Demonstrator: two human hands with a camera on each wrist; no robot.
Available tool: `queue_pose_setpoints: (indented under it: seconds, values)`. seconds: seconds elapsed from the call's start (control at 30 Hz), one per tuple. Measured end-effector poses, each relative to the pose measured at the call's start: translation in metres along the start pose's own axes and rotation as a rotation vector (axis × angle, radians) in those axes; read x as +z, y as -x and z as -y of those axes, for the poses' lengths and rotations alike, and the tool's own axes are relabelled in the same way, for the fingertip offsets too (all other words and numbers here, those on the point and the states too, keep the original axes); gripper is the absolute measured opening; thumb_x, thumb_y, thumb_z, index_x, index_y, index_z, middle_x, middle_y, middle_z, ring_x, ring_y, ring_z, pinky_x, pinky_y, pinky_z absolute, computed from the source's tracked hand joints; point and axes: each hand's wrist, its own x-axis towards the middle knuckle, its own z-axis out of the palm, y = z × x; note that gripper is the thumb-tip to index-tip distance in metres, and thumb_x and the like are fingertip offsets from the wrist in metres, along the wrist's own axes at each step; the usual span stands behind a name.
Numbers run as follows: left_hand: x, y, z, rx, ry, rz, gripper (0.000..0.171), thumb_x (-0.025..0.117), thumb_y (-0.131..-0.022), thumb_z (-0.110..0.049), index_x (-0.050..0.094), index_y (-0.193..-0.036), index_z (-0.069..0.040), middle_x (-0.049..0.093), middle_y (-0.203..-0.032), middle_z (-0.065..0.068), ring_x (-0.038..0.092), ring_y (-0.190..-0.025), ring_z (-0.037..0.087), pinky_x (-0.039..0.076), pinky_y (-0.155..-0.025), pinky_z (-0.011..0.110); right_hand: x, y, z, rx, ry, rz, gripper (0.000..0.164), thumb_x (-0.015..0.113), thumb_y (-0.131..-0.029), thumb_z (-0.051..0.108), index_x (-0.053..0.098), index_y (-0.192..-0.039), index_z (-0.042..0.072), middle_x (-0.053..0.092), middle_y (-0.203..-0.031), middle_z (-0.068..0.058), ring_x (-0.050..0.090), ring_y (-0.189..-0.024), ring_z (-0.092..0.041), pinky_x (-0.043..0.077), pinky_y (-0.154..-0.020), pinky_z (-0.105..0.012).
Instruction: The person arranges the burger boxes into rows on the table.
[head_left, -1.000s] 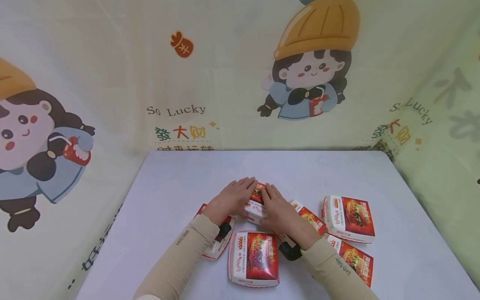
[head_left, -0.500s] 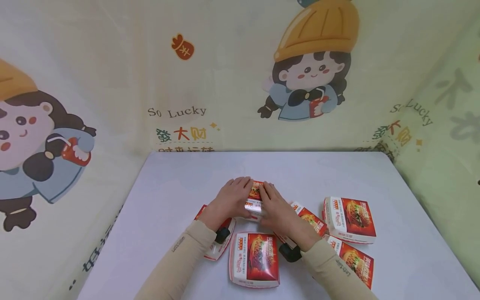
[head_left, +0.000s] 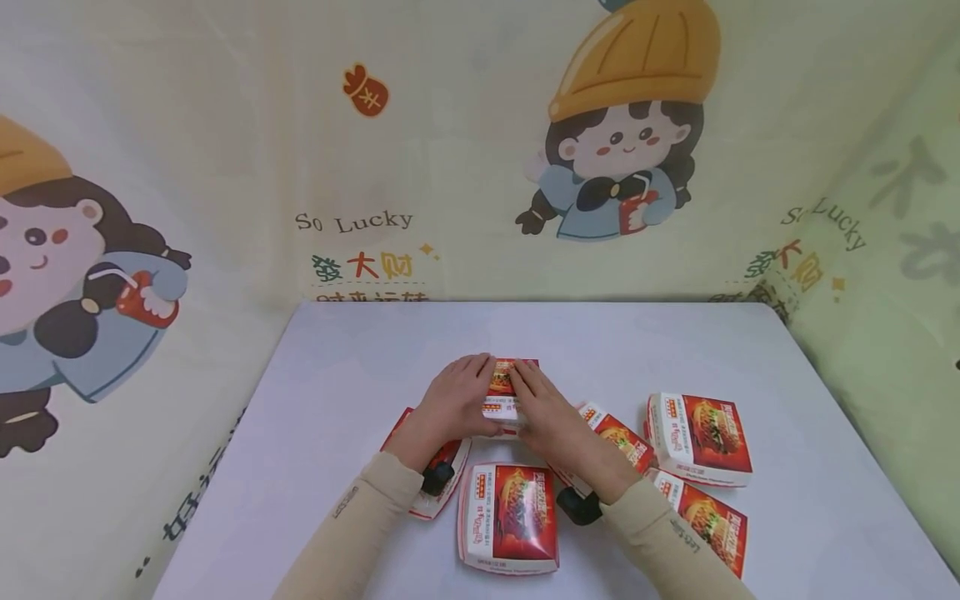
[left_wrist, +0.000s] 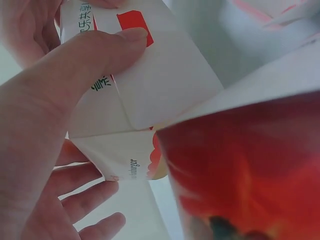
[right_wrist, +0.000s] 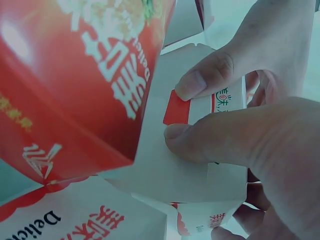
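A red-and-white burger box [head_left: 501, 407] lies between both hands in the middle of the table. My left hand [head_left: 452, 402] grips its left side, and its thumb [left_wrist: 107, 52] presses the white flap near a red tab in the left wrist view. From the other side my right hand [head_left: 558, 425] holds the same box. The right wrist view has the right thumb [right_wrist: 215, 137] on the flap [right_wrist: 155, 150], below the red tab [right_wrist: 176, 108], with the left thumb [right_wrist: 192, 84] just above that tab. Fingers of both hands wrap round the sides and top, partly hiding the box.
Another burger box [head_left: 517, 517] lies just in front. One more [head_left: 431, 500] is partly under the left wrist. To the right are a box [head_left: 622, 437] partly behind the right forearm, one farther right [head_left: 708, 437], and one [head_left: 708, 521] nearer the front.
Both hands have shifted slightly left with the box between them, the left hand more than the right. More of the box's top shows beyond the right fingers. Other boxes stay put.
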Motion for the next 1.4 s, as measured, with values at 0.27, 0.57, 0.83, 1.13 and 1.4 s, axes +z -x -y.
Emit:
queue_pose_setpoints:
  seconds: [0.27, 0.57, 0.83, 1.13, 1.4]
  values:
    - [0.002, 0.005, -0.001, -0.026, 0.011, 0.020, 0.105, 0.080, -0.072, -0.060, 0.038, -0.150, -0.003, 0.047, -0.150, 0.011, 0.046, -0.137, 0.025, 0.040, -0.115, 0.038, 0.002, -0.001, 0.001, -0.029, 0.012, 0.007, 0.082, 0.075, -0.085, 0.007, 0.029, -0.153, -0.001, 0.025, -0.163, -0.018, 0.022, -0.152, -0.036, 0.035, -0.118, -0.047]
    - [0.007, 0.006, -0.001, -0.044, 0.020, -0.037, 0.104, 0.080, -0.072, -0.058, 0.038, -0.149, -0.002, 0.046, -0.150, 0.012, 0.046, -0.136, 0.026, 0.042, -0.114, 0.038, 0.000, -0.003, 0.002, -0.056, 0.071, -0.006, 0.085, 0.077, -0.084, 0.009, 0.030, -0.153, -0.001, 0.027, -0.162, -0.017, 0.023, -0.151, -0.036, 0.037, -0.116, -0.047]
    - [0.010, 0.006, -0.003, -0.063, 0.030, -0.042, 0.107, 0.080, -0.072, -0.060, 0.036, -0.151, -0.003, 0.044, -0.152, 0.011, 0.044, -0.139, 0.026, 0.040, -0.116, 0.038, -0.001, -0.005, 0.001, -0.043, 0.075, 0.002, 0.084, 0.077, -0.083, 0.006, 0.031, -0.153, -0.002, 0.028, -0.161, -0.018, 0.023, -0.151, -0.037, 0.039, -0.115, -0.047]
    - [0.013, 0.006, -0.006, -0.095, 0.056, 0.040, 0.107, 0.079, -0.073, -0.061, 0.034, -0.152, -0.003, 0.039, -0.157, 0.013, 0.040, -0.143, 0.028, 0.038, -0.117, 0.042, 0.000, -0.006, 0.002, -0.002, 0.037, 0.070, 0.083, 0.077, -0.084, 0.007, 0.030, -0.153, -0.001, 0.027, -0.162, -0.016, 0.020, -0.152, -0.035, 0.035, -0.117, -0.048]
    - [0.015, 0.005, -0.013, -0.137, 0.024, 0.088, 0.105, 0.080, -0.075, -0.055, 0.032, -0.154, -0.004, 0.032, -0.161, 0.012, 0.031, -0.149, 0.029, 0.035, -0.117, 0.050, 0.001, -0.008, 0.001, -0.004, 0.027, 0.091, 0.080, 0.074, -0.086, 0.004, 0.031, -0.152, -0.003, 0.026, -0.162, -0.017, 0.021, -0.152, -0.037, 0.035, -0.117, -0.048]
